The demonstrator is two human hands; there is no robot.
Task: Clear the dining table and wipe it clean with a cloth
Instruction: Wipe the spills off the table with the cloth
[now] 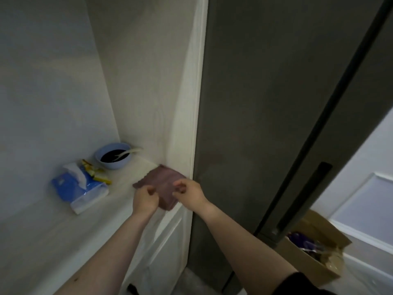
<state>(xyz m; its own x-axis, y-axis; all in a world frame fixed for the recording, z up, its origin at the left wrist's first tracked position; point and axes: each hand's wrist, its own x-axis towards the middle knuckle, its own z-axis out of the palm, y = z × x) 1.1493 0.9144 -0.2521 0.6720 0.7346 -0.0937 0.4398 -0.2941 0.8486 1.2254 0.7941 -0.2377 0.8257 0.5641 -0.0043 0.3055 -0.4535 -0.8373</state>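
While both hands pinch the folded cloth [164, 184] at mid-frame, left hand [145, 199] and right hand [189, 191] fingers clamped on it, a bowl [113, 156] sits beyond on the surface [53, 231]

White worktop [53, 231], blue bowl [112, 157] in back corner, tissue pack [80, 190] by left wall, folded mauve cloth [163, 184] at right edge.

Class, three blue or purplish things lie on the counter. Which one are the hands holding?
The purple cloth, nearest the fridge: both hands pinch its near edge. The blue bowl and tissue pack sit untouched farther left.
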